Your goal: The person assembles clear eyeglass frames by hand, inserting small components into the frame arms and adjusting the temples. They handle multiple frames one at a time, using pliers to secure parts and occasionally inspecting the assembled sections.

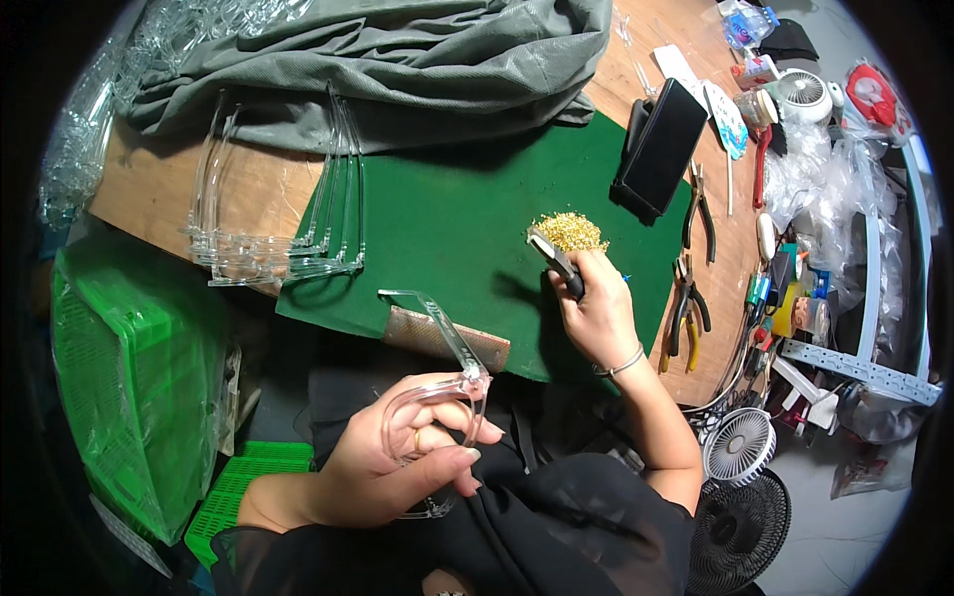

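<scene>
My left hand (383,467) is closed around a clear plastic eyeglass frame (455,340), in front of my body. One temple of the frame points up and away over the edge of the green mat (437,219). My right hand (601,308) grips pliers (560,263) with dark handles, their pale jaws at the near left edge of a heap of tiny gold-coloured metal pieces (574,230). Whether the jaws hold a piece is too small to tell. Left on the mat and wood stand several clear eyeglass frames (333,260), nested together with temples pointing away.
A grey cloth (397,70) lies along the back. A black phone (664,149) and several pliers (686,313) sit on the right. Green crates (139,368) stand at the left. Small fans (740,447) and a blue metal rack (860,372) are at the far right.
</scene>
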Demonstrator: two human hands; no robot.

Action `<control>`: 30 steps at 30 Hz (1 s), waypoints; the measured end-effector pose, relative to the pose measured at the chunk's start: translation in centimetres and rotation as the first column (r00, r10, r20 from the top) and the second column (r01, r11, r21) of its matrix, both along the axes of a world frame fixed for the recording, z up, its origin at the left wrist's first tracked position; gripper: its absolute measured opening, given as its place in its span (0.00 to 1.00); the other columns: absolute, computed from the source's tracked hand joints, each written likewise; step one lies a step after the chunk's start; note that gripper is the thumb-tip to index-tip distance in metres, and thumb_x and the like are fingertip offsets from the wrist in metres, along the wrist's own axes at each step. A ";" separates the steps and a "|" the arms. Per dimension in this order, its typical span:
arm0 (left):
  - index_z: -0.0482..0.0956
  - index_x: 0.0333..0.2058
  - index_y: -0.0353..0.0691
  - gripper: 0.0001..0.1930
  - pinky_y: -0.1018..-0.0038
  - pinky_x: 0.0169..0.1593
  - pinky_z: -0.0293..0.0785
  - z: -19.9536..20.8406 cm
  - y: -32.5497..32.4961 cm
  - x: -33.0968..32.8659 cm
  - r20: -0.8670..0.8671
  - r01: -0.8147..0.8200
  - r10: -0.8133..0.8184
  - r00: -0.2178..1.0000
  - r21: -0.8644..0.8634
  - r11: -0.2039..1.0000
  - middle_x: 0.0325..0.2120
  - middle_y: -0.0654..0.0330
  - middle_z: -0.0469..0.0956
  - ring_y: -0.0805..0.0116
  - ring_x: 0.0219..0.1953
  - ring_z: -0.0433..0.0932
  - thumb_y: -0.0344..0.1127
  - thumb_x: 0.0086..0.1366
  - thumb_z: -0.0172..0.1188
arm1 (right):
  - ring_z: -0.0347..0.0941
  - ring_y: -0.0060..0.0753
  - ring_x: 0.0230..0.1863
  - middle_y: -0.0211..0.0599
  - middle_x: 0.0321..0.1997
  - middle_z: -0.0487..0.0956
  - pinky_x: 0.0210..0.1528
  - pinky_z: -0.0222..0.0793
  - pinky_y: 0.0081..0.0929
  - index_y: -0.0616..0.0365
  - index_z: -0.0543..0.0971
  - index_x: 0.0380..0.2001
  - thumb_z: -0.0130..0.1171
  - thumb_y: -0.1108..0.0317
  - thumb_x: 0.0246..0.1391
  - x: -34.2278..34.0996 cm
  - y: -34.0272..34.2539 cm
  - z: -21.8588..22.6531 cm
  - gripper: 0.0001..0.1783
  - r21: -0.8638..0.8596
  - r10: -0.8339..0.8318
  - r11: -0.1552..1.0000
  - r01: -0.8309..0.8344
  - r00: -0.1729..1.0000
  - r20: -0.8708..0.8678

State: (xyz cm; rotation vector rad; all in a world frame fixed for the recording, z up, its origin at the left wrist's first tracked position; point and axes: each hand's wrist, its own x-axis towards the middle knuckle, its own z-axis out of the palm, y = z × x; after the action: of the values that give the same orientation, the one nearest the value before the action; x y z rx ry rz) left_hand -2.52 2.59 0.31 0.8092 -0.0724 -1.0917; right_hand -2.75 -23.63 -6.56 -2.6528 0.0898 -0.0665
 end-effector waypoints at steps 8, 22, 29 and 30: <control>0.56 0.53 0.32 0.25 0.73 0.39 0.75 0.2 -1.1 -0.2 -0.013 0.013 -0.012 1.000 0.057 0.998 0.39 0.50 0.73 0.69 0.30 0.77 0.16 0.56 0.50 | 0.69 0.44 0.30 0.39 0.26 0.71 0.31 0.60 0.36 0.57 0.72 0.29 0.60 0.69 0.43 0.5 0.6 -0.2 0.09 -0.124 0.012 0.992 -0.013 1.000 -0.012; 0.57 0.54 0.34 0.23 0.82 0.34 0.72 -0.2 -2.5 -2.7 0.148 0.058 -0.065 0.987 0.053 0.997 0.39 0.56 0.72 0.78 0.28 0.74 0.23 0.60 0.50 | 0.70 0.31 0.24 0.35 0.23 0.74 0.31 0.66 0.29 0.60 0.73 0.24 0.61 0.75 0.42 -3.6 4.2 6.9 0.07 0.389 0.295 0.776 -0.496 0.831 0.471; 0.56 0.54 0.33 0.23 0.82 0.36 0.71 0.0 -2.2 -2.8 0.179 0.133 -0.142 0.974 0.064 0.989 0.40 0.55 0.72 0.76 0.30 0.75 0.20 0.60 0.50 | 0.71 0.30 0.23 0.33 0.24 0.76 0.30 0.66 0.29 0.58 0.74 0.26 0.65 0.75 0.39 -4.0 4.1 6.3 0.10 0.445 0.270 0.727 -0.522 0.814 0.514; 0.56 0.54 0.33 0.23 0.81 0.36 0.72 0.0 -2.2 -2.7 0.184 0.139 -0.148 0.972 0.063 0.988 0.40 0.55 0.72 0.76 0.30 0.75 0.20 0.60 0.50 | 0.71 0.30 0.24 0.33 0.24 0.76 0.30 0.66 0.28 0.58 0.74 0.26 0.65 0.75 0.39 -4.0 4.2 6.3 0.10 0.451 0.265 0.728 -0.516 0.819 0.509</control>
State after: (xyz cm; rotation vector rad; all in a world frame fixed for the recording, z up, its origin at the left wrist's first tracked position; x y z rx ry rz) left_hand -5.27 0.36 0.30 0.9624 -0.2675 -1.1539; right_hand -6.77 -19.46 -0.22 -1.9371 -0.5342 -0.3930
